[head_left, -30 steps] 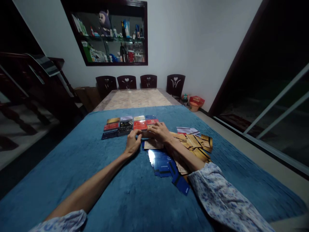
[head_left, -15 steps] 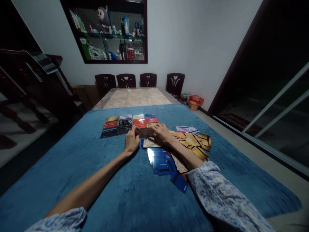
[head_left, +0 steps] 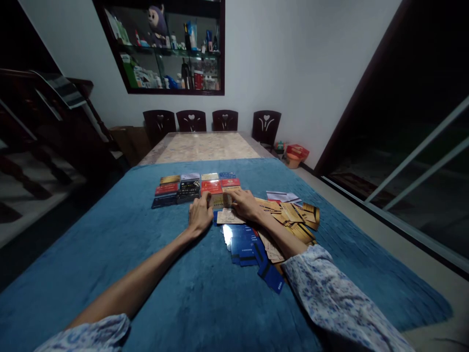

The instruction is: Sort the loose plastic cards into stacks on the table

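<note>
A gold card (head_left: 217,199) lies at the front of the rows, between my two hands. My left hand (head_left: 200,214), fingers curled, presses at its left edge. At its right edge are the bent fingers of my right hand (head_left: 244,203). Whether it is one card or a small stack, I cannot tell. Red cards (head_left: 211,186) lie just beyond it, and a stack of black cards (head_left: 189,190) is to the left. Below my right hand rest a beige card (head_left: 227,216) and a spread of blue cards (head_left: 244,244). Gold cards (head_left: 296,213) are strewn beside my right forearm.
A blue cloth (head_left: 154,288) covers the near part of the table, whose marbled top (head_left: 208,145) shows at the far end. White cards (head_left: 283,196) lie right of my hands. Dark chairs (head_left: 191,121) stand behind the table, below a wall shelf (head_left: 172,53).
The gold card between my hands shows more brightly now. My fingers have shifted only slightly around it, and the view has moved a little.
</note>
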{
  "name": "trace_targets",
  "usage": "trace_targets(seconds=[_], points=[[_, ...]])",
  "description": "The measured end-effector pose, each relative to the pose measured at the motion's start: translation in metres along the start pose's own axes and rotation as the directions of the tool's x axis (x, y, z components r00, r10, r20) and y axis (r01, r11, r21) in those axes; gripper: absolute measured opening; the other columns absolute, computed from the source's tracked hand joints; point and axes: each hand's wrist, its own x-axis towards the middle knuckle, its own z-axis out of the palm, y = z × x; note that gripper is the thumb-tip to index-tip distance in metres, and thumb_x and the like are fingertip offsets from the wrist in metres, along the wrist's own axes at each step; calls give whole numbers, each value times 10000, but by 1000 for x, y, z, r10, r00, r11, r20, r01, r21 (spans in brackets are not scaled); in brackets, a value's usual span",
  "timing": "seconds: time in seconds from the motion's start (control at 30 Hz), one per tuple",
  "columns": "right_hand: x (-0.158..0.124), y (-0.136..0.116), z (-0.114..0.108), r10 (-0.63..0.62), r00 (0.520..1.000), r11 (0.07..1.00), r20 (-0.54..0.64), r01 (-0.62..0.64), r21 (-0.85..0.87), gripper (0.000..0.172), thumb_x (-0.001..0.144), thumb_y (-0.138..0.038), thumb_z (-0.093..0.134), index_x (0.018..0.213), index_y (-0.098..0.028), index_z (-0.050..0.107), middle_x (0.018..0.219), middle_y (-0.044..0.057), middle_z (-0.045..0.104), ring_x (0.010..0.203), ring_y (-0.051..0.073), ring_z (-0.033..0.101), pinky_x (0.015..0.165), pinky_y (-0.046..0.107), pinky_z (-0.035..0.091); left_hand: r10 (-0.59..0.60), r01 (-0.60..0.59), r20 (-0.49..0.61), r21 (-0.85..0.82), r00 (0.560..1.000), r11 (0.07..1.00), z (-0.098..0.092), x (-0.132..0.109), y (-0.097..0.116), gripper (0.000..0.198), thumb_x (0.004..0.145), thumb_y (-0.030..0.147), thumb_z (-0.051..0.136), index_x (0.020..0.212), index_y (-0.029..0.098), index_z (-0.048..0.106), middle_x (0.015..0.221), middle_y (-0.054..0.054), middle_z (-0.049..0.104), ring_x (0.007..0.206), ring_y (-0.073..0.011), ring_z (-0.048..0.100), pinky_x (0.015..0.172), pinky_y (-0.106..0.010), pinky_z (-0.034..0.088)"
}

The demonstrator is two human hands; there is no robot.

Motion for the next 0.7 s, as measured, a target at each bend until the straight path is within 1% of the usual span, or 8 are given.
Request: trace_targets(seconds=[0.2,0.4,0.53,0.7], points=[[0,2,-2,-7,999,1000,-35,7,9,579,875,-115,592,1440,-219,517,1328,121,651,1242,275,542,917,381,420,37,-39,-50,-42,998,998,3,1,-2,426,859,105,546,1269,218,531,1115,-91,704,1034,-270,629,911,-398,484],[-1,1,-6,-20,997,1000,-71,19,-12,597,859,-145,646,1436,-211,508,1351,137,622,1216,272,541,902,358,429,90,-98,-86,-92,992,991,4,1,-2,512,842,117,553,1344,195,490,1232,-122,668,1135,-288,607,964,-423,473],[-1,0,-7,-15,996,999,-86,12,-31,586,870,-176,647,1436,-211,500,1329,149,629,1184,290,545,893,372,426,105,-114,-85,-110,991,987,4,0,-1,528,836,123,559,1354,189,481,1238,-125,665,1147,-296,602,977,-432,463],[-2,-1,-9,-5,995,998,-99,-1,-56,559,881,-189,626,1424,-186,497,1311,166,634,1169,302,538,885,375,410,116,-124,-75,-118,990,985,4,1,-3,555,825,127,588,1364,187,466,1226,-121,664,1114,-283,607,968,-419,465]])
